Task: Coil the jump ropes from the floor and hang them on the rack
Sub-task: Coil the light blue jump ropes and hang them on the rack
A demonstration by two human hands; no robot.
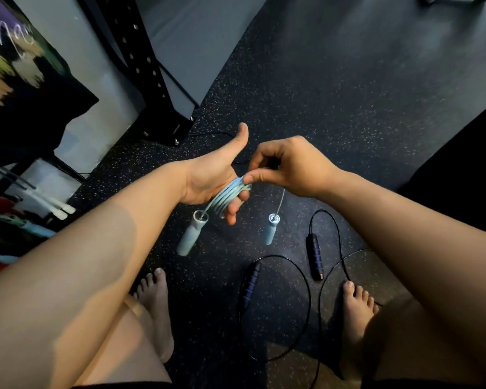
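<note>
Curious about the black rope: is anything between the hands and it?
Nothing covers the black rope; it lies open on the floor between the feet. The left hand and right hand are both occupied with the blue rope.

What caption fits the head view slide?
The right hand pinches the light-blue jump rope coiled around the left hand; a black rope lies on the floor.

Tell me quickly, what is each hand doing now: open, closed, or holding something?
Left hand: open, thumb up, light blue jump rope coiled round its fingers.
Right hand: closed, pinches that rope at the coil.
</note>
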